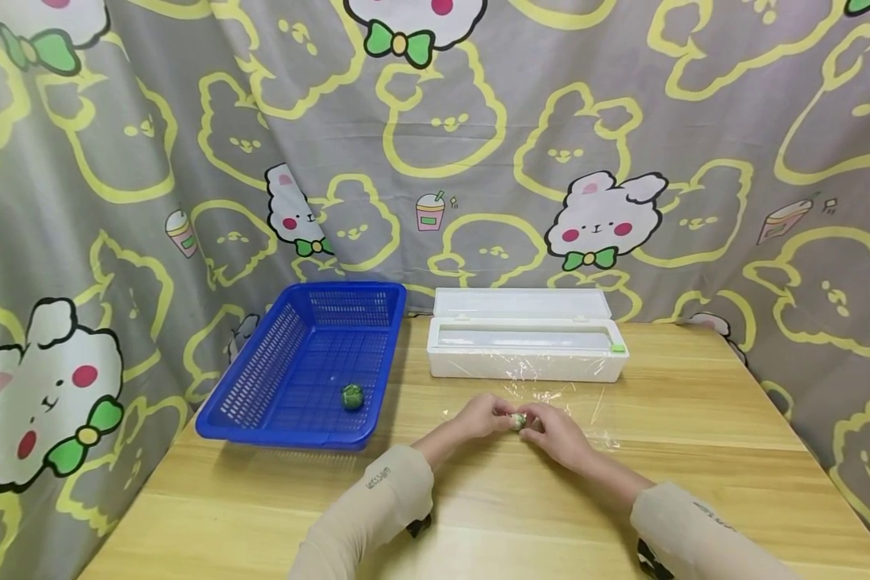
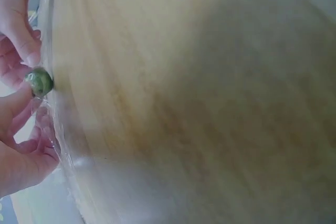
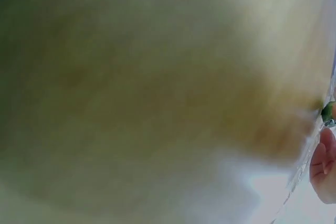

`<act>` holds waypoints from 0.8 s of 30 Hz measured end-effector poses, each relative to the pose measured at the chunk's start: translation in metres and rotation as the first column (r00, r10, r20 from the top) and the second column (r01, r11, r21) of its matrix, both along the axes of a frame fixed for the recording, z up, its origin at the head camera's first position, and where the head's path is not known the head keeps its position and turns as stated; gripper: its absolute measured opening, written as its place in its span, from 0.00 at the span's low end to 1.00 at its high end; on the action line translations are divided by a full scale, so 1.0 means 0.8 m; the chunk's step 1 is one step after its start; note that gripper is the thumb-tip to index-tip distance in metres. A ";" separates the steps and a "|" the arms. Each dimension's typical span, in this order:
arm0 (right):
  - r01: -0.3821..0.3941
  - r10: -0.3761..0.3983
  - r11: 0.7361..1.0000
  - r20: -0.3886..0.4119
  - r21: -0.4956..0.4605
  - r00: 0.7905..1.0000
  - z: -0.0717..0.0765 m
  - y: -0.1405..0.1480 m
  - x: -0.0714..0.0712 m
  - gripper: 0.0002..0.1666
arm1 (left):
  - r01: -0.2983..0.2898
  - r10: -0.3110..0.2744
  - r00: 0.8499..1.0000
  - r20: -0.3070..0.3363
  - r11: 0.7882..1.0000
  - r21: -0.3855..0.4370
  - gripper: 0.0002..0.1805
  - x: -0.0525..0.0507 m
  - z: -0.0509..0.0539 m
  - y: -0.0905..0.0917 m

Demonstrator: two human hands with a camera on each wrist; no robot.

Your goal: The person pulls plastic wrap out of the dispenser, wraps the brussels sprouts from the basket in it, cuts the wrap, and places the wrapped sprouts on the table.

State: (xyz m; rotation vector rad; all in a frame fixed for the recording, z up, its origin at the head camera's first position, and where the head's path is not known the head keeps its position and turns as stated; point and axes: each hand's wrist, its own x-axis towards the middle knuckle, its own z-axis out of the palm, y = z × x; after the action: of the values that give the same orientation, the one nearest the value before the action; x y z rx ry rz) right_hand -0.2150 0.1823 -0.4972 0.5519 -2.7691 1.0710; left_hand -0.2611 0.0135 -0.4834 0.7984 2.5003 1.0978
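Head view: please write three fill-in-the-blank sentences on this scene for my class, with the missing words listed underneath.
1. Between the left hand and the right hand is a small ball coloured ____.
2. The basket, holding a second ball, is coloured ____.
3. The lid of the white box stands ____.

Missing words: green; blue; open.

Basket (image 1: pixel 275 432) is set at the desk's (image 1: pixel 522 524) far left corner. One round vegetable (image 1: pixel 352 396) is seated in its near right corner. Box (image 1: pixel 445 365) is placed right of the basket, along the middle of the far edge; lid (image 1: pixel 522 303) is folded back behind it. Film (image 1: pixel 594 423) is spread before the box. A second vegetable (image 1: pixel 518 421) is held there, flanked by left hand (image 1: pixel 487 415) and right hand (image 1: pixel 560 435). Far edge is backed by curtain (image 1: pixel 471 97).
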 end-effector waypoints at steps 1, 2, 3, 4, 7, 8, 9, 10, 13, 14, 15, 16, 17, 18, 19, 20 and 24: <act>0.006 -0.006 1.000 -0.004 0.003 1.000 0.000 -0.001 0.000 0.19 | 0.000 0.000 1.000 -0.003 1.000 -0.008 0.08 0.000 0.000 0.000; 0.012 -0.012 1.000 -0.010 0.008 1.000 -0.001 -0.001 0.000 0.19 | 0.000 0.000 1.000 -0.006 1.000 -0.012 0.09 -0.001 0.001 0.000; 0.018 -0.018 1.000 -0.012 0.009 1.000 -0.002 -0.002 -0.001 0.19 | 0.000 0.000 1.000 -0.014 1.000 -0.016 0.09 -0.001 0.002 0.000; 0.025 -0.025 1.000 -0.015 0.010 1.000 -0.002 -0.002 -0.001 0.18 | -0.001 0.000 1.000 -0.023 1.000 -0.019 0.09 -0.002 0.002 0.000; 0.050 -0.049 0.999 -0.030 0.021 0.998 -0.004 -0.004 -0.004 0.13 | -0.015 0.014 0.999 -0.029 1.000 -0.022 0.10 -0.003 0.002 0.001; 0.056 -0.055 0.998 -0.035 0.028 0.998 -0.004 -0.004 -0.005 0.12 | -0.025 0.025 0.999 -0.029 0.999 -0.023 0.11 -0.003 0.001 0.002; 0.060 -0.059 0.998 -0.041 0.033 0.997 -0.004 -0.004 -0.006 0.11 | -0.036 0.036 0.999 -0.034 0.999 -0.026 0.12 -0.003 0.001 0.002; 0.064 -0.063 0.997 -0.043 0.040 0.997 -0.004 -0.004 -0.007 0.11 | -0.052 0.052 0.998 -0.031 0.998 -0.023 0.14 -0.003 0.002 0.002; 0.075 -0.073 0.996 -0.037 0.055 0.997 -0.003 -0.006 -0.010 0.10 | -0.103 0.103 0.993 -0.055 0.995 0.003 0.17 -0.003 0.004 0.001; 0.076 -0.074 0.995 -0.035 0.061 0.997 -0.002 -0.006 -0.011 0.09 | -0.110 0.111 0.991 -0.077 0.994 0.007 0.18 -0.004 0.005 0.001; 0.077 -0.075 0.995 -0.030 0.063 0.997 -0.001 -0.006 -0.012 0.09 | -0.114 0.114 0.988 -0.102 0.993 0.007 0.18 -0.004 0.006 0.001; 0.078 -0.076 0.995 -0.025 0.066 0.997 0.000 -0.007 -0.013 0.09 | -0.113 0.113 0.986 -0.126 0.994 0.007 0.17 -0.004 0.007 0.001; 0.078 -0.076 0.995 -0.027 0.068 0.997 0.001 -0.007 -0.013 0.08 | -0.105 0.104 0.982 -0.160 0.994 0.001 0.16 -0.004 0.007 0.002; 0.077 -0.075 0.995 -0.028 0.070 0.997 0.001 -0.007 -0.013 0.07 | -0.094 0.090 0.977 -0.194 0.995 -0.012 0.14 -0.004 0.007 0.002; 0.078 -0.076 0.994 -0.031 0.071 0.997 0.002 -0.007 -0.013 0.07 | -0.082 0.072 0.971 -0.227 0.996 -0.033 0.13 -0.004 0.006 0.002; 0.076 -0.074 0.995 -0.035 0.070 0.997 0.001 -0.007 -0.013 0.06 | -0.071 0.055 0.964 -0.259 0.996 -0.053 0.11 -0.004 0.005 0.002; 0.068 -0.066 0.996 -0.039 0.062 0.997 -0.001 -0.009 -0.017 0.07 | -0.083 0.053 0.955 -0.293 0.992 -0.092 0.08 -0.003 0.003 0.001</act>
State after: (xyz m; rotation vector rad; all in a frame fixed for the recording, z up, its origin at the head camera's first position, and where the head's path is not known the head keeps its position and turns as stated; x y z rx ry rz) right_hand -0.2283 0.1752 -0.4978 0.4778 -2.7768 0.9521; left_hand -0.2634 0.0141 -0.4813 0.9066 2.8204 0.9190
